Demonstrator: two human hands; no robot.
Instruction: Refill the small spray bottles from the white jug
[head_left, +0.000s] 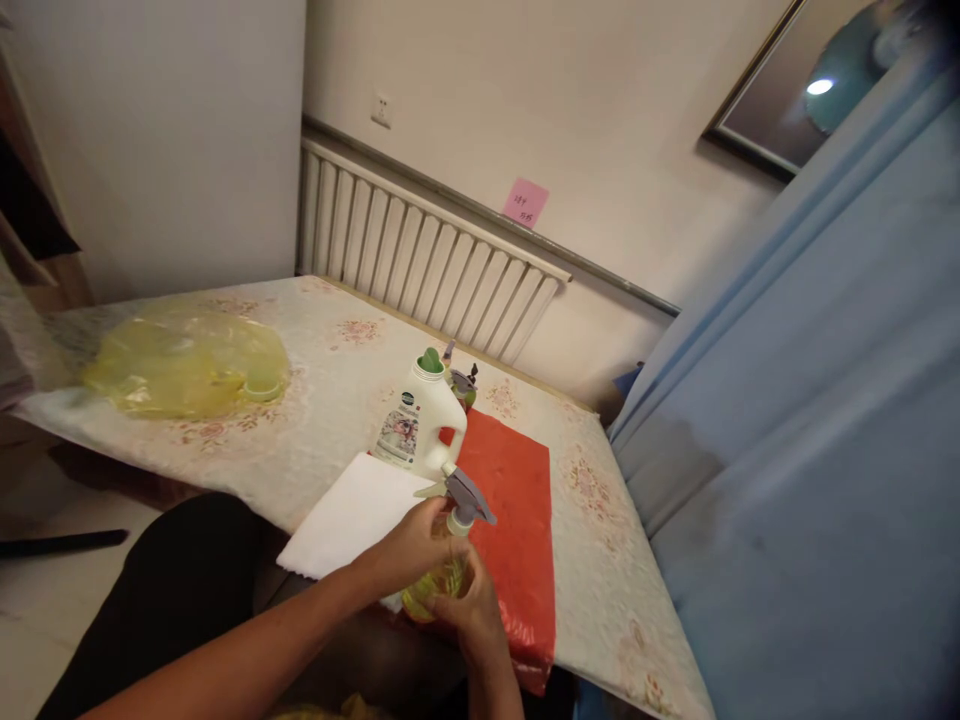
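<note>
My left hand (pixel 411 548) is closed around the neck of a clear spray bottle (pixel 429 598) with yellow liquid in it. The bottle's grey trigger head (pixel 468 494) points up and to the right. Lower down, my right hand (pixel 478 602) wraps the bottle's body from the right side. Just beyond stands a white detergent jug (pixel 426 412) with a handle, a printed label and an uncapped mouth that shows green inside. A folded white cloth (pixel 352 515) lies left of the bottle, and a red plastic sheet or bag (pixel 517 500) lies to the right.
Behind the jug stand more pump or spray bottles (pixel 463 388), partly hidden. A yellow plastic bag (pixel 180 360) and a greenish cap (pixel 264 383) rest on the left of the flowered tablecloth (pixel 352 330). A radiator (pixel 420 255) lines the wall; a blue curtain (pixel 810 420) hangs at right.
</note>
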